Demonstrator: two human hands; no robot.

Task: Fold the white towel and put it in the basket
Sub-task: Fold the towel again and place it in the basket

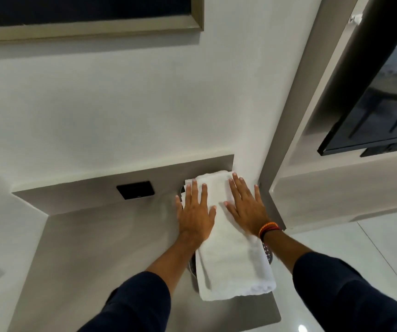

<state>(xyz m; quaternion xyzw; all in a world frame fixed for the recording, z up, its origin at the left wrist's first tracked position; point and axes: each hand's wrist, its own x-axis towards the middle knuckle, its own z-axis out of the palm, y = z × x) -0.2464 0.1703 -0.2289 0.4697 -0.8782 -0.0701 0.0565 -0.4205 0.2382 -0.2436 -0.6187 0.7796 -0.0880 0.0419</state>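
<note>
Towel [231, 248], white and folded into a long strip, lies across a dark basket [268, 254] on the grey counter [111, 248], covering nearly all of it so that only bits of rim show at its sides. Both hands press flat on the towel's far half, fingers spread and gripping nothing: the left hand [195, 214] on its left edge, the right hand [246, 207], with a woven wristband [268, 230], on its right side.

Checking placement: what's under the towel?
A dark basket's rim peeks out beside the towel. Both hands, left hand and right hand, press flat on top. Its inside is covered.
</note>
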